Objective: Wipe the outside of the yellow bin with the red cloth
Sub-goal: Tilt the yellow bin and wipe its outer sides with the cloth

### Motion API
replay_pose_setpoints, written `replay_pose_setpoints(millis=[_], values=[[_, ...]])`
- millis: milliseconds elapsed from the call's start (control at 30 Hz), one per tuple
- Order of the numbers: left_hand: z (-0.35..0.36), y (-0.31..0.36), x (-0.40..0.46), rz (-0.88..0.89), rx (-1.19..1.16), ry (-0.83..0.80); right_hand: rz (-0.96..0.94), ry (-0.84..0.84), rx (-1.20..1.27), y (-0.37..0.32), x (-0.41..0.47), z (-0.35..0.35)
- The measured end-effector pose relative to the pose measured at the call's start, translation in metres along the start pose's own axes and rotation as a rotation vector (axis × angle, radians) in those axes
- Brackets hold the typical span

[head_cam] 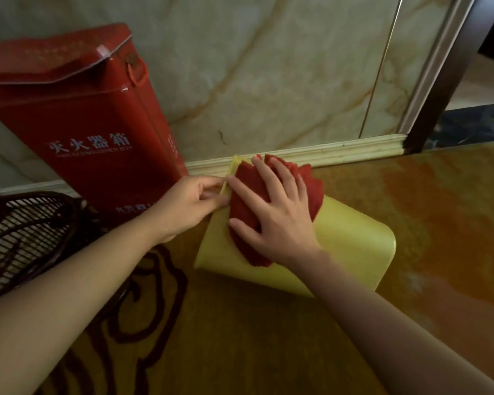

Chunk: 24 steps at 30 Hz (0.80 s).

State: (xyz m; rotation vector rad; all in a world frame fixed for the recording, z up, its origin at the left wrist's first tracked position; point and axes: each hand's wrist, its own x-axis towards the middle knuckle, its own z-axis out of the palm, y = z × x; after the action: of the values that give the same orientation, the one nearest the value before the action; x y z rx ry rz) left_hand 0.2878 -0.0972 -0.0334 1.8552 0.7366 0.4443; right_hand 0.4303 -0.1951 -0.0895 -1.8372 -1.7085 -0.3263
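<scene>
The yellow bin (351, 246) lies on its side on the floor, its open end toward the wall and its base toward the lower right. A crumpled red cloth (246, 192) rests on the bin's upturned side. My right hand (274, 212) lies flat on the cloth with fingers spread, pressing it against the bin. My left hand (188, 203) pinches the bin's rim at its left edge, thumb and fingers closed on the thin yellow wall.
A tall red fire extinguisher box (77, 118) stands against the marble wall just left of the bin. A black fan grille (23, 235) lies at the far left. A pale skirting board (340, 151) and a dark door frame (442, 81) are behind.
</scene>
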Motion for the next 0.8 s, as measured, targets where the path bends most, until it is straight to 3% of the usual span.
replay_pose_setpoints(millis=[200,367,500,567,700,800], values=[[-0.013,-0.01,0.018,-0.166,-0.01,0.094,-0.003,0.005,-0.018,0.085,-0.026,0.012],[-0.011,-0.009,0.026,-0.243,-0.118,0.189,0.571,0.14,0.106,0.116,-0.012,0.016],[-0.003,-0.021,0.0,-0.282,0.062,0.043,0.856,0.183,0.154,0.102,0.008,0.017],[-0.004,-0.025,-0.005,-0.282,-0.006,0.007,0.738,0.194,0.144,0.075,0.011,0.021],[0.0,-0.02,0.001,-0.237,-0.103,-0.018,0.156,0.108,0.243,0.01,0.041,0.03],[0.002,-0.016,0.009,-0.213,-0.119,0.034,0.133,-0.058,0.206,0.005,0.073,0.029]])
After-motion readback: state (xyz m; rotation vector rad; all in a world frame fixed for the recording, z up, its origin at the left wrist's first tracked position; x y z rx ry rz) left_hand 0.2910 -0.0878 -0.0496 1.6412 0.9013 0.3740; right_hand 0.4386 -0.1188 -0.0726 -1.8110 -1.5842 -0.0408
